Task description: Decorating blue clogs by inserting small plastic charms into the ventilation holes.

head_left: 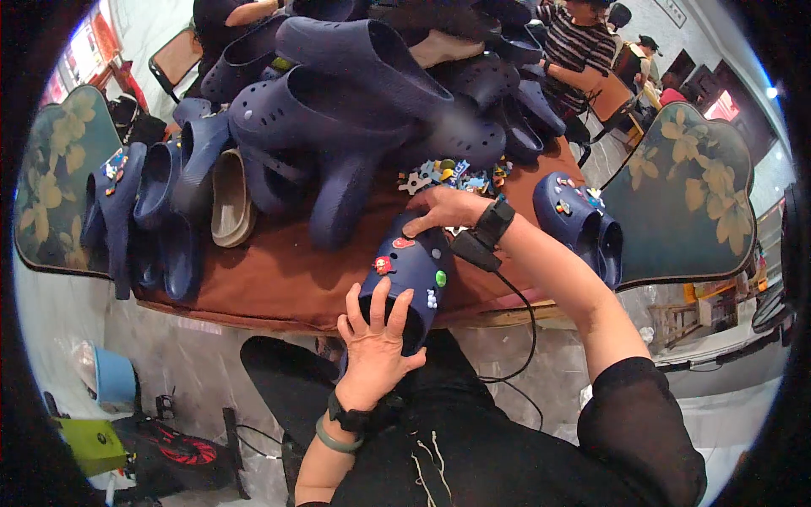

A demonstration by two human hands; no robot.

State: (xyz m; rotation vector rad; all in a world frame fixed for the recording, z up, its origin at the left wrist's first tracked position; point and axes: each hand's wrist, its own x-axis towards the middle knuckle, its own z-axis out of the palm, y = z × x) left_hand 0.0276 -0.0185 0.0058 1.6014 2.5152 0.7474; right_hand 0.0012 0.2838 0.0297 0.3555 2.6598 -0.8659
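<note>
A navy clog (410, 269) with round holes lies on the brown cloth in front of me, its opening toward my body. Colourful shoe charms sit on its upper: a red one, a red-and-white one, a green one and a small white figure. My left hand (372, 351) grips the clog at its opening, fingers spread over the rim, thumb at the right side. At the toe, my right hand (443, 209) is closed round the front end, thumb on top close to the red charm; its other fingertips are partly hidden. Just beyond it lies a heap of loose charms (456, 176).
A big pile of navy clogs (338, 110) covers the far table. More clogs and a beige one (231, 198) stand at the left. Charm-decorated clogs (568, 211) rest at the right. A cable (530, 325) hangs from my right wrist device. Other people sit beyond.
</note>
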